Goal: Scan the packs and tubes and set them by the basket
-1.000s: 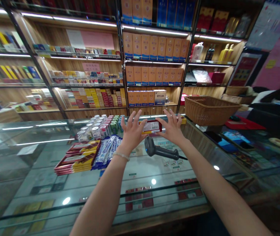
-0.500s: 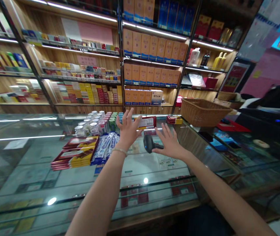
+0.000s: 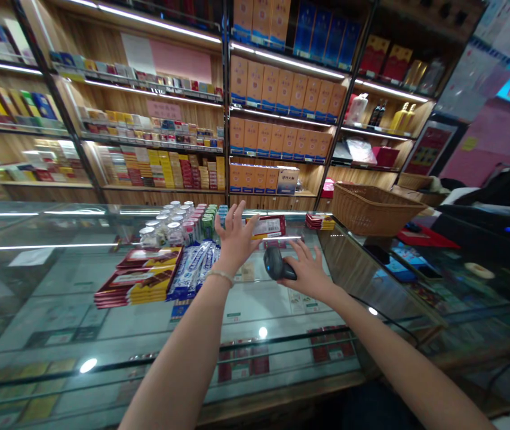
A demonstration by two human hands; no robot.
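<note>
My left hand (image 3: 234, 239) is stretched out over the glass counter with its fingers spread. Just right of its thumb is a dark red chocolate bar (image 3: 269, 226) with its white barcode label showing; whether the thumb touches it is unclear. My right hand (image 3: 309, 270) is on the handle of a black barcode scanner (image 3: 273, 264), which lies between thumb and fingers, its head pointing left. Part of the handle is hidden by the hand. Stacked red and yellow chocolate bars (image 3: 143, 278) lie left of my left forearm, beside blue-and-white wrapped snack bars (image 3: 194, 269).
Rows of small capped containers (image 3: 177, 224) stand behind the snacks. Another small chocolate stack (image 3: 320, 221) sits at the back right, near a wicker basket (image 3: 371, 209). A black cable (image 3: 389, 319) runs beside my right forearm. Stocked shelves (image 3: 282, 89) fill the back wall.
My right hand's fingers have come lower and closer around the scanner's handle, and the scanner head has turned slightly. The left hand and the chocolate bar beside it stay nearly where they were.
</note>
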